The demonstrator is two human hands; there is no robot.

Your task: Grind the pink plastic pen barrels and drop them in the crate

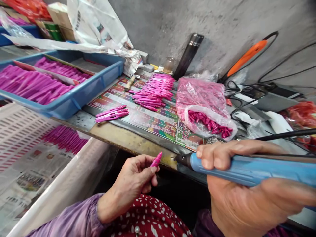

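My left hand (130,184) pinches a small pink plastic piece (156,160) between thumb and fingers, its tip pointing up. My right hand (247,177) grips a blue-handled soldering iron (247,169) with a black cord, and its dark metal tip points left towards the pink piece, a short gap apart. Beyond the table edge, a printed mat (138,121) carries a heap of long pink plastic pieces (153,92) and a smaller group of them (112,113). A clear bag of pink pieces (204,108) lies beside the heap.
A blue compartment tray (74,92) holds rows of pink pieces at the back left. Below it, a white crate (59,171) lined with newspaper holds more. Black cables, an orange-handled tool (247,57) and a dark metal cylinder (189,56) stand against the grey wall.
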